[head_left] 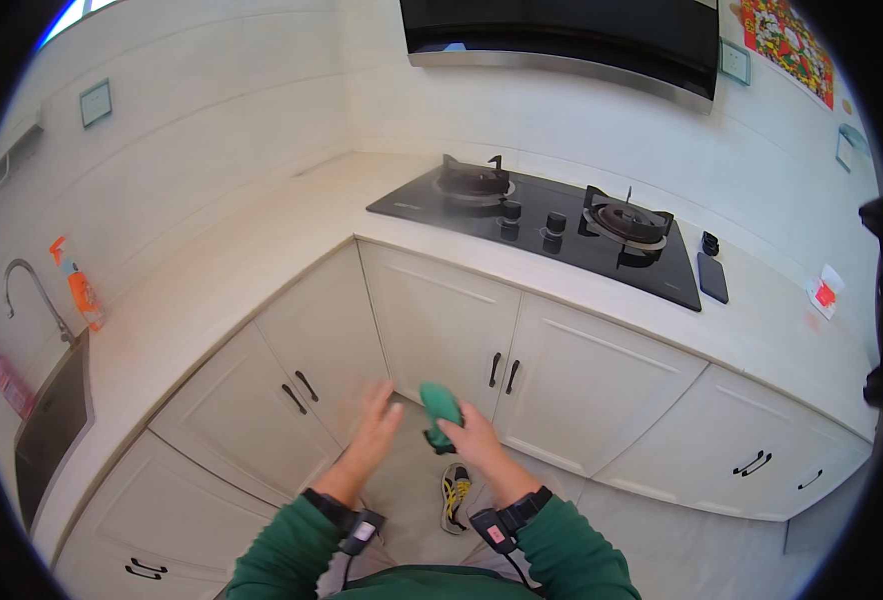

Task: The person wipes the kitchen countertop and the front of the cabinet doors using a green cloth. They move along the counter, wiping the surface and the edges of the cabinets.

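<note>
My right hand (474, 438) grips a green object (441, 402) with a rounded upper end and a dark lower part. Its exact kind does not show, and my fingers hide some of it. To its left, my left hand (374, 428) is raised with nothing in it; its fingers are stretched out, the tips smeared by motion. Both hands are in the air in front of the cabinet doors, apart from each other.
A black gas hob (582, 235) is set in the pale worktop (262, 240), under a range hood (562, 50). To its right lies a dark phone (712, 277). On the left are an orange spray bottle (84, 295), a pink pump bottle (9, 382) and a sink (57, 420).
</note>
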`<action>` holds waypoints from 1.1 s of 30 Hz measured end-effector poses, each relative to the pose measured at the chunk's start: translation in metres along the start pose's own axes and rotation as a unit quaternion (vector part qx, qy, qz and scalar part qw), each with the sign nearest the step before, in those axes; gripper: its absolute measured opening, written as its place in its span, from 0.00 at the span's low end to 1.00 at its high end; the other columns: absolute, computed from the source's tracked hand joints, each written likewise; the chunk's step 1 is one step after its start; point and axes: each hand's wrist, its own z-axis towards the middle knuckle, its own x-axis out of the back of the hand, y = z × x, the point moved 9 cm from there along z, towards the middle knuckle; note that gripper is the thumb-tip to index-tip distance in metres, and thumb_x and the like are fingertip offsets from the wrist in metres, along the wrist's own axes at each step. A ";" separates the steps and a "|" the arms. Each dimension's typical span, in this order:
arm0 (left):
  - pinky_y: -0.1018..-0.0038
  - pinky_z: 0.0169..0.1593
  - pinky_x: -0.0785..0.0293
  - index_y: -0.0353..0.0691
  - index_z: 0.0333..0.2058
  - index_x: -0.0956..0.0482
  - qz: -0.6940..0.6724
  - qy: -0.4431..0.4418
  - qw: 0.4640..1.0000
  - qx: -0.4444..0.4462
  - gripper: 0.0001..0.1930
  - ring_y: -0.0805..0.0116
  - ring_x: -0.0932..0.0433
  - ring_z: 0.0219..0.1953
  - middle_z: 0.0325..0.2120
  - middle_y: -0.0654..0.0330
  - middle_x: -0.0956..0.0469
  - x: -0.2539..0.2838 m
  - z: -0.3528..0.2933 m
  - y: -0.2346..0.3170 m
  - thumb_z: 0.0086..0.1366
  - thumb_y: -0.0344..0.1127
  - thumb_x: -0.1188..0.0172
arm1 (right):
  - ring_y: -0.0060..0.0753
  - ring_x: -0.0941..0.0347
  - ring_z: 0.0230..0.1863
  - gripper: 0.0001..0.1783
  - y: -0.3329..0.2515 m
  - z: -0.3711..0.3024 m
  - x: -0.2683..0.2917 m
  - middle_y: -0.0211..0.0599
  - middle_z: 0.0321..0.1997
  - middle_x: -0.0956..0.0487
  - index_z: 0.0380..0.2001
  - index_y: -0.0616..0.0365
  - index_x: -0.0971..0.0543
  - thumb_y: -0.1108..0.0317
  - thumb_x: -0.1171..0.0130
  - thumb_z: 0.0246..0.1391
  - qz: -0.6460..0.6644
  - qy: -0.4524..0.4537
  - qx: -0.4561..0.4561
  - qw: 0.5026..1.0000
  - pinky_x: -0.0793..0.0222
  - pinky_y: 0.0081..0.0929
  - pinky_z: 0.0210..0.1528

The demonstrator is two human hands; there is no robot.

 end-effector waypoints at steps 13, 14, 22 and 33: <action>0.70 0.41 0.24 0.37 0.58 0.32 -0.315 0.083 0.903 0.281 0.21 0.68 0.25 0.41 0.44 0.58 0.24 -0.028 0.055 -0.067 0.68 0.31 0.44 | 0.48 0.34 0.60 0.22 -0.213 -0.008 0.196 0.43 0.54 0.25 0.46 0.59 0.23 0.73 0.38 0.43 -0.558 0.378 0.355 0.648 0.40 0.43 0.63; 0.69 0.41 0.24 0.37 0.59 0.33 -0.310 0.111 0.904 0.273 0.21 0.67 0.24 0.41 0.44 0.58 0.24 -0.015 0.070 -0.073 0.68 0.32 0.44 | 0.47 0.35 0.62 0.22 -0.223 -0.003 0.208 0.43 0.55 0.26 0.46 0.59 0.23 0.71 0.36 0.45 -0.589 0.380 0.349 0.622 0.40 0.44 0.63; 0.71 0.46 0.26 0.34 0.59 0.33 -0.215 0.251 0.939 0.097 0.21 0.68 0.26 0.44 0.44 0.57 0.25 0.075 0.238 -0.090 0.71 0.36 0.48 | 0.51 0.43 0.69 0.28 -0.203 0.056 0.248 0.48 0.63 0.30 0.53 0.61 0.25 0.53 0.38 0.54 -0.643 0.388 0.201 0.629 0.44 0.45 0.66; 0.66 0.61 0.37 0.35 0.67 0.46 -0.249 0.298 0.919 0.074 0.27 0.59 0.34 0.60 0.62 0.48 0.37 -0.002 0.312 -0.073 0.72 0.33 0.56 | 0.53 0.38 0.65 0.28 -0.204 0.056 0.247 0.50 0.57 0.26 0.49 0.63 0.22 0.53 0.36 0.53 -0.635 0.390 0.178 0.643 0.39 0.44 0.63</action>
